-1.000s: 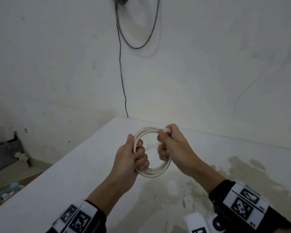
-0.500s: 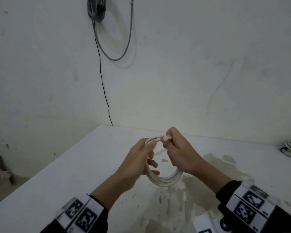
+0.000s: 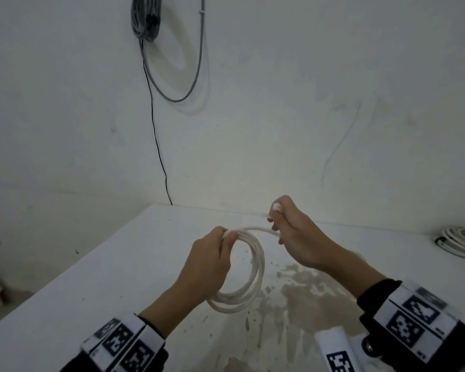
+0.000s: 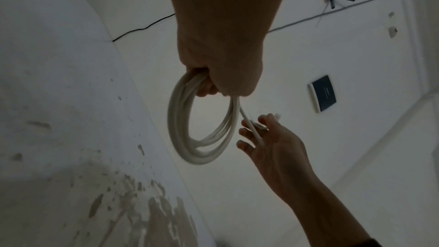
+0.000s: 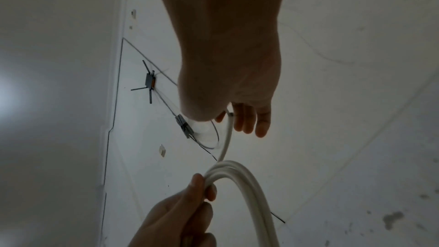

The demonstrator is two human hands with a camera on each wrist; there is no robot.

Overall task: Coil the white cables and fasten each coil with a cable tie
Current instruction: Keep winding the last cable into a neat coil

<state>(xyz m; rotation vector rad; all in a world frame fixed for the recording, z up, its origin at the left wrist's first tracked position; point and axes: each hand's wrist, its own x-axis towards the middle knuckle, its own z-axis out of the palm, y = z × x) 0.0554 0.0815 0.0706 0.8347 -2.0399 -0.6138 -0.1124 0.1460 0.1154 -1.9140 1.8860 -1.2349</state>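
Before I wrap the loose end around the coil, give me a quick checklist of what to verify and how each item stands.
1. Left hand grips the coil at its top: ok.
2. Loops lie together, none slipping out: ok.
3. Right hand holds the loose end, plug past the fingers: ok.
4. Coil hangs above the table, not resting on it: ok.
5. Cable tie in reach: cannot tell, none in view.
6. Other cable bundle at the table's right edge, apart from the hands: ok.

White cable; stained white table
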